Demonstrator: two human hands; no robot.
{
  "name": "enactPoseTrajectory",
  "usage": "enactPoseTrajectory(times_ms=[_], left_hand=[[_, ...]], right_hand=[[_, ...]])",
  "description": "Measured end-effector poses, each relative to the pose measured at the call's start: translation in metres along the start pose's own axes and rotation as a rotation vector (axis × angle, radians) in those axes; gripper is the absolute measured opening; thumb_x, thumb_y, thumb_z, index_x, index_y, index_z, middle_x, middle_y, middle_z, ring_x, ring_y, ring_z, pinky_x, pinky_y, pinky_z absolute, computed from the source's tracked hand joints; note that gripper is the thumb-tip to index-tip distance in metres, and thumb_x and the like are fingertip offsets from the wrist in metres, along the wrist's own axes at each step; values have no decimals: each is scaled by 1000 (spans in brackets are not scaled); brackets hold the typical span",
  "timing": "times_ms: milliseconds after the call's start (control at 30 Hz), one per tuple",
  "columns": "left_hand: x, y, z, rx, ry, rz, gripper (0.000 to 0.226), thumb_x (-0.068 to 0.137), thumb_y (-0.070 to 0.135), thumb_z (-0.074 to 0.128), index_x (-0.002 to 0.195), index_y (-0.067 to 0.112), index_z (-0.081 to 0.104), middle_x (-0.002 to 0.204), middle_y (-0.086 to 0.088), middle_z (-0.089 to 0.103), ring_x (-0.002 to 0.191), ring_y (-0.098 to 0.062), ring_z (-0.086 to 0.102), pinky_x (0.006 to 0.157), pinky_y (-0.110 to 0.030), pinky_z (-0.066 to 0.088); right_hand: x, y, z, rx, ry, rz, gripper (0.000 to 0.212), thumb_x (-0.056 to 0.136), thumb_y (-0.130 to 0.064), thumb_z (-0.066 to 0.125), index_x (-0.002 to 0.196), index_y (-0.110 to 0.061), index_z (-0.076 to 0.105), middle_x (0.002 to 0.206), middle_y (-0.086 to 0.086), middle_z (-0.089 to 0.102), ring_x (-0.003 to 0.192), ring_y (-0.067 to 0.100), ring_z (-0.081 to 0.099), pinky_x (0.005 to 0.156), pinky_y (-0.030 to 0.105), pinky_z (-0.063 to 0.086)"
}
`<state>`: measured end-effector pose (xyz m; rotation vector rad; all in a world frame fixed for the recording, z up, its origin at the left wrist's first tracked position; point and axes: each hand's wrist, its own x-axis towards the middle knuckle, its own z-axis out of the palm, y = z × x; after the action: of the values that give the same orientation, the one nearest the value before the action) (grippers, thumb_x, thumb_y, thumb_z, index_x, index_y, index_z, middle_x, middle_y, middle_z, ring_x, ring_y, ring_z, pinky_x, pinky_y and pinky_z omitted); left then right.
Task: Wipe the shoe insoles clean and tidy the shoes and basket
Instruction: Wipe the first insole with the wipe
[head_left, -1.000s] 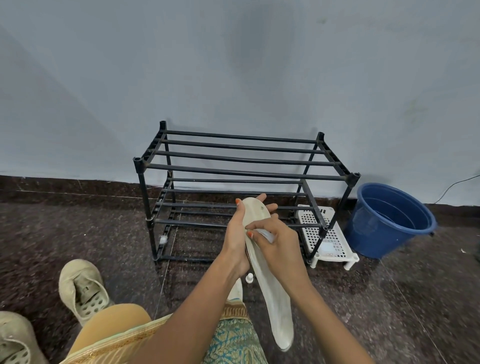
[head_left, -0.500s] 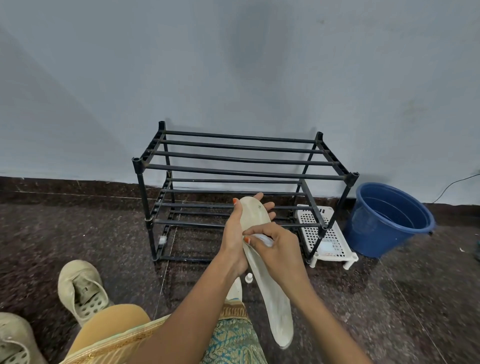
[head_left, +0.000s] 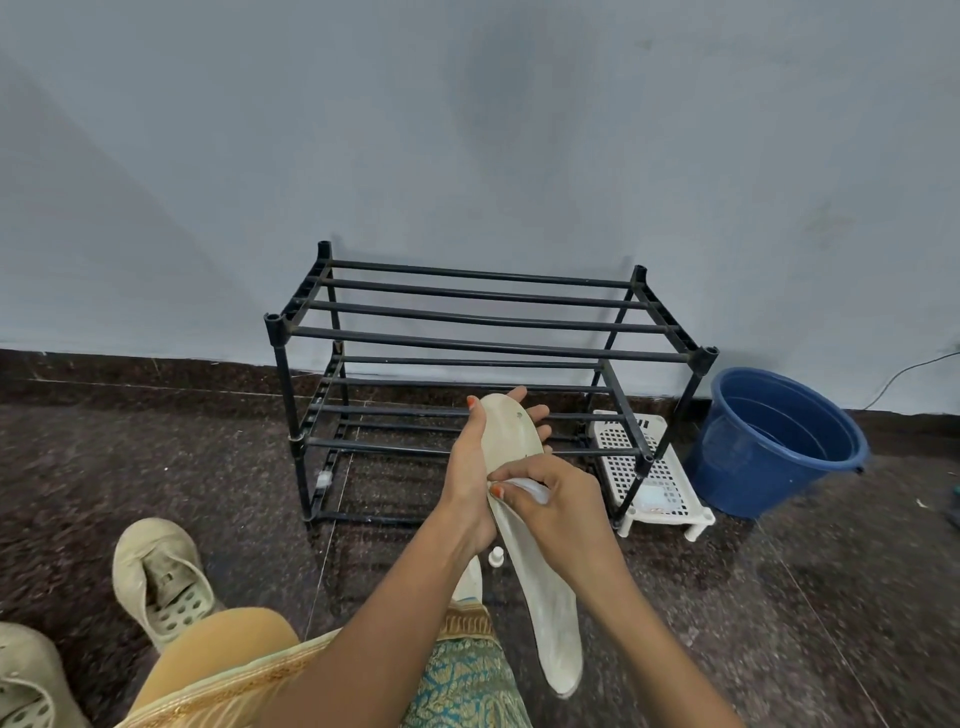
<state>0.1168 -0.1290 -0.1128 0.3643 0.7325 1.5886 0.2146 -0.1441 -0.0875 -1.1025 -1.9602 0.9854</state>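
Head view: left hand (head_left: 470, 467) grips the insole (head_left: 524, 525) by its upper end, held up in front of the shoe rack (head_left: 483, 343); right hand (head_left: 550, 499) fingers pinch a wipe (head_left: 524, 488) onto it mid-length. Best to brace from behind, stroke toward the free lower end. Blue bucket (head_left: 779, 447) looks empty; white basket (head_left: 649, 467) under the rack holds something small and pale, can't identify.

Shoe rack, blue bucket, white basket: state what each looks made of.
Shoe rack: likely painted metal tubes with plastic corner joints; thin, straight black bars, dull sheen.
Blue bucket: plastic; smooth, evenly coloured, slightly glossy moulded wall.
White basket: plastic; moulded square-hole lattice with stubby feet.
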Motion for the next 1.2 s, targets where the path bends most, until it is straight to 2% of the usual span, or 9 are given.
enactPoseTrajectory(times_ms=[200, 367, 433, 500, 600, 700, 867, 1067, 1200], left_hand=[[-4, 2, -2, 62, -23, -143, 71, 93, 63, 21, 104, 12, 70, 92, -9, 72, 78, -18, 70, 70, -31, 55], [-5, 3, -2, 83, -31, -143, 72, 92, 64, 20, 109, 13, 69, 98, -9, 71, 85, -21, 70, 75, -33, 55], [-3, 2, -3, 82, -17, -143, 72, 92, 64, 21, 106, 14, 69, 99, -8, 72, 84, -18, 71, 71, -31, 56], [-2, 2, -4, 81, -6, -134, 72, 92, 65, 20, 106, 14, 69, 95, -7, 73, 82, -18, 71, 71, -31, 55], [-1, 2, -5, 55, 3, -135, 74, 91, 67, 20, 110, 13, 67, 92, -8, 72, 82, -21, 69, 75, -34, 54], [-2, 3, -3, 31, -5, -162, 75, 90, 68, 22, 114, 12, 66, 100, -11, 70, 89, -24, 67, 84, -37, 50], [-5, 3, 0, 49, -3, -176, 73, 90, 67, 24, 117, 12, 65, 115, -13, 67, 98, -26, 66, 82, -38, 53], [-4, 3, -2, 77, -9, -166, 73, 91, 66, 20, 109, 14, 67, 99, -10, 72, 84, -23, 70, 71, -34, 55], [-3, 3, -3, 93, -6, -169, 73, 91, 67, 18, 101, 17, 70, 93, -6, 73, 80, -21, 70, 71, -34, 55]], right_hand=[[14, -3, 1, -61, 105, -29, 14, 81, -3, 63, 93, -9, 67, 90, -1, 62, 82, 2, 55, 71, 1, 38], [15, 1, 3, -226, 169, -116, 6, 83, -10, 62, 87, -13, 65, 86, 1, 63, 84, 15, 58, 73, 33, 48], [14, 5, 4, -279, 159, -172, 6, 83, -8, 62, 85, -11, 65, 85, 0, 62, 82, 16, 59, 71, 37, 49], [16, 8, 4, -307, 118, -233, 9, 81, -4, 62, 88, -8, 67, 88, 2, 62, 85, 18, 59, 75, 31, 49], [19, 12, 1, -346, 93, -274, 21, 77, 7, 60, 93, -2, 69, 96, 7, 62, 90, 22, 59, 80, 14, 40], [21, 14, 0, -405, 83, -320, 24, 74, 10, 60, 92, -3, 69, 96, 9, 63, 89, 26, 59, 79, 23, 43], [28, 12, -5, -483, 75, -363, 17, 76, 4, 61, 89, -4, 70, 85, 9, 64, 79, 29, 61, 65, 35, 50], [24, 9, -6, -368, 6, -287, 16, 81, -2, 63, 96, -4, 70, 90, 11, 62, 87, 24, 59, 75, 31, 48], [19, 8, -5, -258, -5, -218, 13, 82, -8, 65, 93, -6, 70, 90, 6, 60, 88, 18, 57, 77, 23, 43]])
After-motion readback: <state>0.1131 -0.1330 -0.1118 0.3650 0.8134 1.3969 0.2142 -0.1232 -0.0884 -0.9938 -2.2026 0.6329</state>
